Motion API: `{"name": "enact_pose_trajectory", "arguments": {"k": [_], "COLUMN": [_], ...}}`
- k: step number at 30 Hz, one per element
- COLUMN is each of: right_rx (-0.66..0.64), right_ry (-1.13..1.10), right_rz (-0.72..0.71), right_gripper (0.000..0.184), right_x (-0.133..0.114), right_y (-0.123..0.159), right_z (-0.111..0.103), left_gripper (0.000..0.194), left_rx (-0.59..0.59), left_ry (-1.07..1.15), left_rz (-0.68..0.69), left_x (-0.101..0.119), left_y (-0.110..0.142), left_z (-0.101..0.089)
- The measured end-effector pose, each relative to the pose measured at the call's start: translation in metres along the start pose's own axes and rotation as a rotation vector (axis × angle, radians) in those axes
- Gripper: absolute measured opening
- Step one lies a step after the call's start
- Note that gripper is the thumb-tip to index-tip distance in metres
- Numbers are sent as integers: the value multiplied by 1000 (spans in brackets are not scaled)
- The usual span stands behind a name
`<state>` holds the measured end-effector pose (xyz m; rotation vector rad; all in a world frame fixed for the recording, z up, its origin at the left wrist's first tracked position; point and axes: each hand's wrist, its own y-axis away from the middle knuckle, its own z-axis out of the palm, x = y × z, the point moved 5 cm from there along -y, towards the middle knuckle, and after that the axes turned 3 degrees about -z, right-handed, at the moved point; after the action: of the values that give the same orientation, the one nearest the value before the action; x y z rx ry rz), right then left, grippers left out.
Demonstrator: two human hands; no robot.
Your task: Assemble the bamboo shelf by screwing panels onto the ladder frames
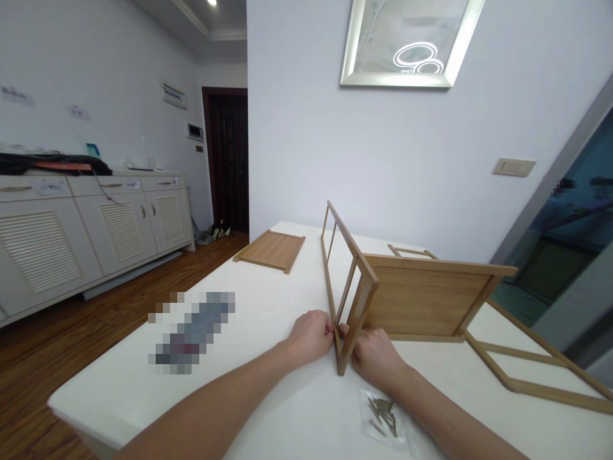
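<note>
A wooden side frame (355,319) stands upright on its edge on the white table, between my two hands. A wooden panel (416,297) stands upright against its right side. My left hand (312,336) is closed at the frame's lower rail from the left, its fingertips pressed together there; whatever may be between them is hidden. My right hand (377,358) grips the frame's lower part from the right, near the panel's bottom corner, with its fingers partly hidden behind the wood. Just below my right hand lies a clear plastic bag (383,415) with several screws.
Another wooden panel (275,249) lies flat at the table's far left. A second wooden frame (522,383) lies at the right, and a wooden piece (409,252) shows behind the upright panel. A blurred-out object (194,332) lies left of my hands on the white table (143,399).
</note>
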<state>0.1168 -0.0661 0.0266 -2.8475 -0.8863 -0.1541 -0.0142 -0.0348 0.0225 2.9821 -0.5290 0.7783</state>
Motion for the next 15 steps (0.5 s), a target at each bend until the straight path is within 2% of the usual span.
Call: {"name": "enact_pose_trajectory", "arguments": {"k": [8,15], "right_rx": [0,-62], "right_ry": [-29,27], "right_rz": [6,10], "right_gripper": [22,28], "right_x": [-5,-4], "right_y": [1,-1], "right_z": [-7,0], "left_gripper": [24,25], "left_rx": [-29,-36], "left_ry": [-5,-29], "left_rz": [24,10], "left_x": [-6,-9], "left_y": [-1,-4], "left_z": [-6,-3]}}
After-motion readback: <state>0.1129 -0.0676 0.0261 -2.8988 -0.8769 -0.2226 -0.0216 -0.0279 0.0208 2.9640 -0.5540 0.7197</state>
